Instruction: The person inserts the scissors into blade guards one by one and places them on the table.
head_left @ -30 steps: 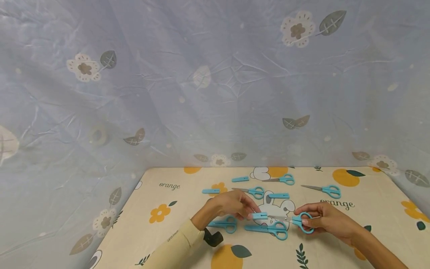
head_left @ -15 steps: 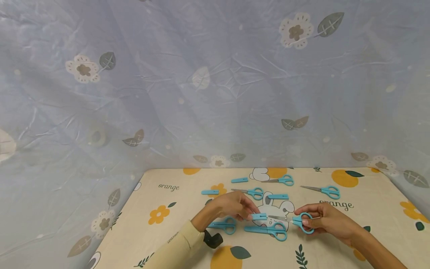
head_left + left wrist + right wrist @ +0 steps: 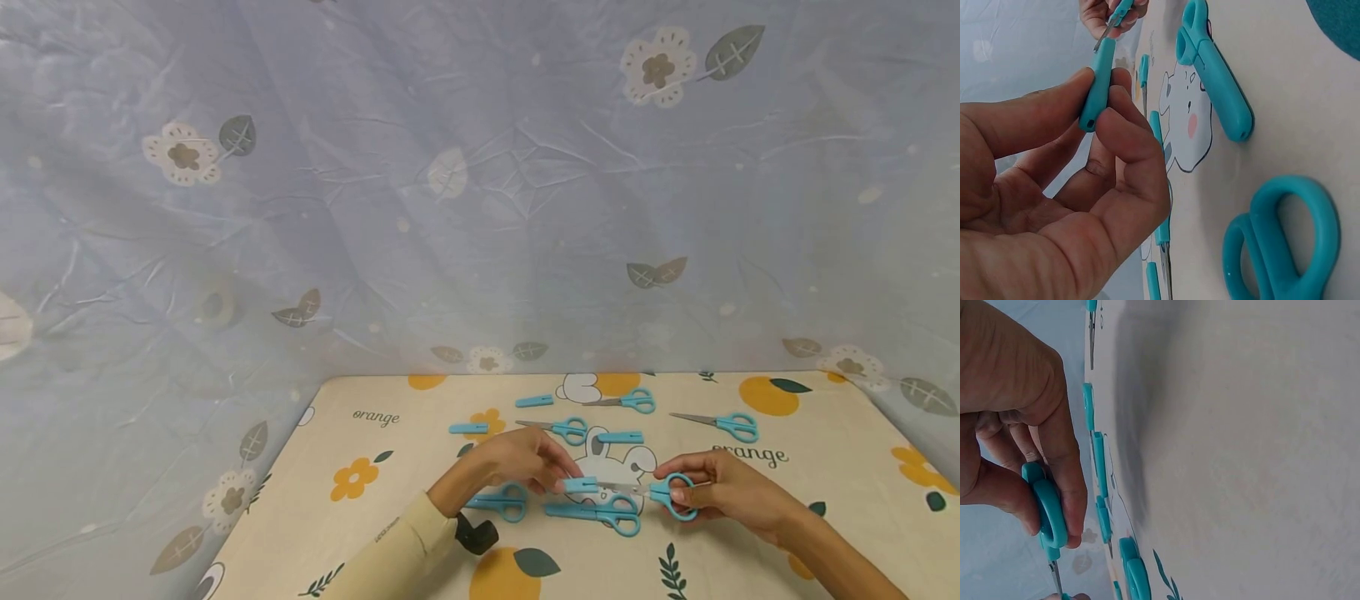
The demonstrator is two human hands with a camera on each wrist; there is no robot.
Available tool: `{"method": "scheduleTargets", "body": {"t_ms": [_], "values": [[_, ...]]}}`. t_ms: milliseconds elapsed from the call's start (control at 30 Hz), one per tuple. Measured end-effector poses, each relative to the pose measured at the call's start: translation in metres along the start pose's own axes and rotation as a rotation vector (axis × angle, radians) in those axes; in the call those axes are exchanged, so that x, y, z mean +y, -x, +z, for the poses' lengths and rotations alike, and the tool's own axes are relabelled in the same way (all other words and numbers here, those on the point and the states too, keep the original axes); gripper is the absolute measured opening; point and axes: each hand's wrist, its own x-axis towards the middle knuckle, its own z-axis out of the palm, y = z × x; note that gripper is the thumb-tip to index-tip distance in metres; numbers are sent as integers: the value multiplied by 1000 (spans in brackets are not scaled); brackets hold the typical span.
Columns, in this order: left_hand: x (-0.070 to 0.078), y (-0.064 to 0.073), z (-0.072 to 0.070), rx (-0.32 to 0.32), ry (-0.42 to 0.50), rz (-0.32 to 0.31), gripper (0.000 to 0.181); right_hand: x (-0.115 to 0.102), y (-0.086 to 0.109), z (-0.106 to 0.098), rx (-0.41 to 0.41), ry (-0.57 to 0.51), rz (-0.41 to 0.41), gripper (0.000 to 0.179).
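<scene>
My left hand (image 3: 525, 460) pinches a small turquoise scissor cover (image 3: 1099, 84) between thumb and fingers, its slotted mouth facing right. Opposite it, my right hand (image 3: 738, 492) holds a pair of scissors (image 3: 672, 496) by the turquoise handles (image 3: 1047, 509), blades pointing left. In the left wrist view the blade tip (image 3: 1097, 47) shows right beside the cover's mouth. Both things are held above the table. Below them lies a covered pair of scissors (image 3: 592, 512); another covered pair (image 3: 498, 502) lies partly behind my left hand.
Further back lie uncovered scissors (image 3: 622, 402), a second pair (image 3: 558, 429) and a third (image 3: 720, 423). Loose covers (image 3: 535, 401) lie among them, one at the left (image 3: 468, 428) and one near the middle (image 3: 621, 437). A patterned cloth (image 3: 405, 475) covers the table; a curtain (image 3: 480, 208) hangs behind.
My right hand has moved slightly left with the scissors, so the blades sit closer to the cover. My left hand has hardly moved. The things on the table lie as before.
</scene>
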Motion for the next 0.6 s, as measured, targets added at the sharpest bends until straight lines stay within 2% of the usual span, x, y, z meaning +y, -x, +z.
{"method": "scheduleTargets", "body": {"t_ms": [233,600], "values": [[-1,0,0,-6,-8,7,22,1,-2,1,-11,-12,-17,48],[0,-2,5,-16,-5,-11,20,-3,-6,9,8,39,-38,47]]}}
